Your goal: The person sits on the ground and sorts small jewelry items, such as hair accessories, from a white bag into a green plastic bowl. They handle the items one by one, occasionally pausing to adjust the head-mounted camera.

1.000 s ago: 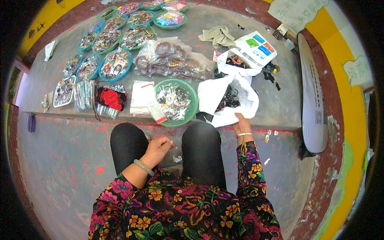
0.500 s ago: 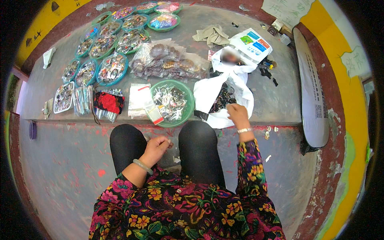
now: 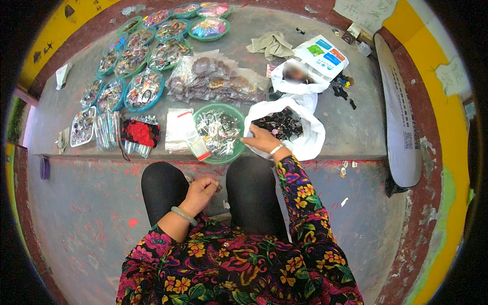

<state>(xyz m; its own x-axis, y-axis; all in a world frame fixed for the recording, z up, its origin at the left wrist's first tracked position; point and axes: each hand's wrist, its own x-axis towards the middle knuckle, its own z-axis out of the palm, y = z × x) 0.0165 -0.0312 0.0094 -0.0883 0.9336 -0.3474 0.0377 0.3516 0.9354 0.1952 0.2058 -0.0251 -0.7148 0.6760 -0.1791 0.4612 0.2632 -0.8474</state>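
Note:
At the left rim of an open white plastic bag [image 3: 311, 145], my right hand [image 3: 261, 138] has its fingers bent over the edge and seems to grip it. Inside the bag lies a tangle of small dark pieces [image 3: 284, 123], with a pinkish bit among them. Just left of those fingers stands a green basket [image 3: 194, 116] filled with small items in clear packets [image 3: 217, 133]. My left hand [image 3: 202, 194] is held closed over my lap, between the knees; whatever its curled fingers may hold is hidden.
Flat packets [image 3: 178, 133] lie left of the green basket. Farther back are a heap of clear bags with brown contents [image 3: 213, 81], several baskets of small goods [image 3: 144, 89], a beige cloth [image 3: 270, 44] and a printed white bag [image 3: 325, 57]. A long board [image 3: 401, 112] leans at the right.
My right hand has moved left, from the bag's right front to its left rim. The bag's mouth is spread wider, showing more dark pieces. My left hand has barely moved.

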